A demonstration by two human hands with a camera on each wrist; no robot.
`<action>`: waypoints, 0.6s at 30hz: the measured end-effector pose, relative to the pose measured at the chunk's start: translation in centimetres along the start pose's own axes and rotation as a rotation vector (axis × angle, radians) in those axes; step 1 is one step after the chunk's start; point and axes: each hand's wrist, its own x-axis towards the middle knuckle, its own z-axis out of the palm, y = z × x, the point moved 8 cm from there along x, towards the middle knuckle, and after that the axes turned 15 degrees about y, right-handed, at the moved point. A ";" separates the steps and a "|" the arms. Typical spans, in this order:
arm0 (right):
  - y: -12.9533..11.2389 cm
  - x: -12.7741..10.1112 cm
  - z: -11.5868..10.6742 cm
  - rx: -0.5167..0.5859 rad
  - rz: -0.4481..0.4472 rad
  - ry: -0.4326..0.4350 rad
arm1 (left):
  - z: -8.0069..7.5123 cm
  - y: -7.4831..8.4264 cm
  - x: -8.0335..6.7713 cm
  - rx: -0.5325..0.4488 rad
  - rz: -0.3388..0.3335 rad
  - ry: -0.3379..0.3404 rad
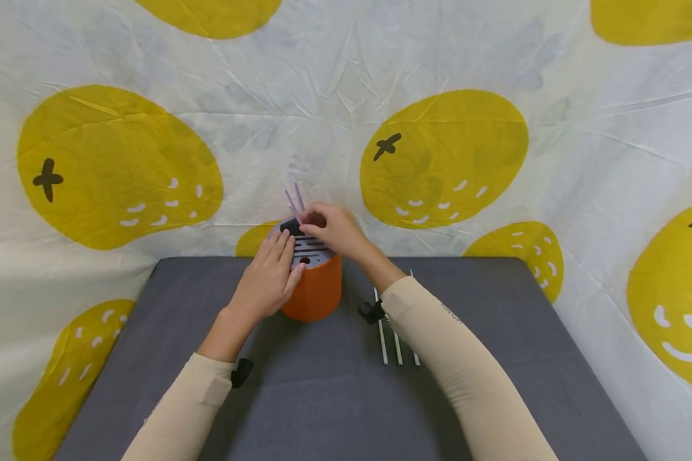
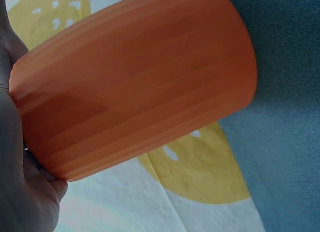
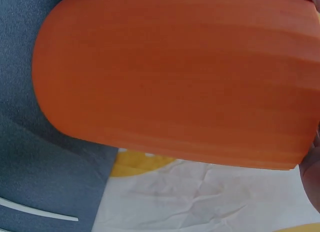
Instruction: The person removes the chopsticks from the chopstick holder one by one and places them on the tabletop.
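Note:
An orange knife block [image 1: 314,294] with a grey slotted top [image 1: 317,256] stands on the table. My left hand [image 1: 268,275] rests on the left side of its top, fingers extended and thumb by the near rim. Two thin purple sticks [image 1: 298,197] rise from the far part of the top, beside a black patch [image 1: 291,226]. My right hand [image 1: 337,227] is at their lower ends, thumb and forefinger pinching a purple stick. In both wrist views the orange wall [image 2: 135,82] fills most of the picture, and the slotted top is hidden.
Three pale thin sticks [image 1: 398,349] lie side by side on the dark grey table [image 1: 334,397], partly under my right forearm. A white cloth [image 1: 300,77] printed with yellow fruit hangs behind the table. Both wrists carry small black cameras [image 1: 371,312].

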 end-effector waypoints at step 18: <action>-1.5 0.2 -2.8 0.047 -0.050 0.165 | 0.1 0.1 0.0 -0.003 -0.012 -0.007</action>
